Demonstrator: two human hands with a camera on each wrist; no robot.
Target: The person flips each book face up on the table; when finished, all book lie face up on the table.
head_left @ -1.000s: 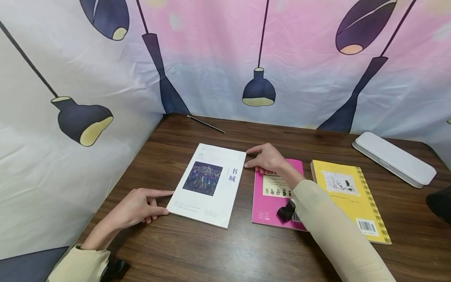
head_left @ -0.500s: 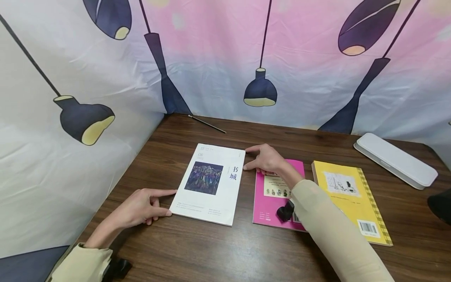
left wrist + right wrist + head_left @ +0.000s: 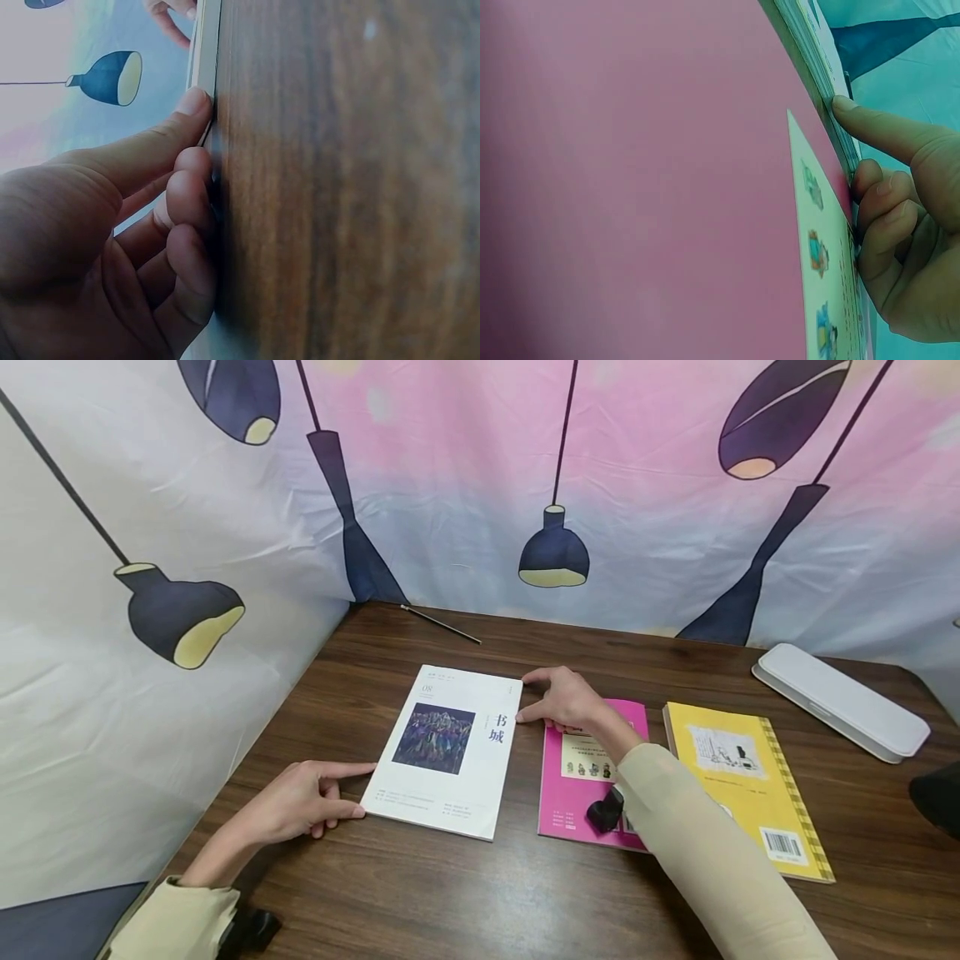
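A white magazine [image 3: 444, 743] with a dark picture on its cover lies flat on the brown table, slightly slanted. At its lower left corner is my left hand [image 3: 303, 802], with index finger and thumb stretched out against the edge and the other fingers folded under. My right hand [image 3: 572, 697] touches the upper right edge in the same way, with index fingertip and thumb tip. In the right wrist view, the thumb [image 3: 885, 131] presses the side of the pages. Beneath my right hand and wrist lies a pink book [image 3: 562, 793], partly covered by the forearm.
A yellow book [image 3: 720, 752] lies right of the pink one, partly behind the right sleeve. Farther back on the right sits a white oblong case [image 3: 840, 700]. A thin pencil-like stick [image 3: 440, 624] lies near the printed curtain [image 3: 450, 527]. A dark object [image 3: 937, 797] shows at the right edge.
Since a second ago the magazine has turned slightly, its near end shifting right, with my left hand moving along at its corner. Over the last half second almost nothing has moved.
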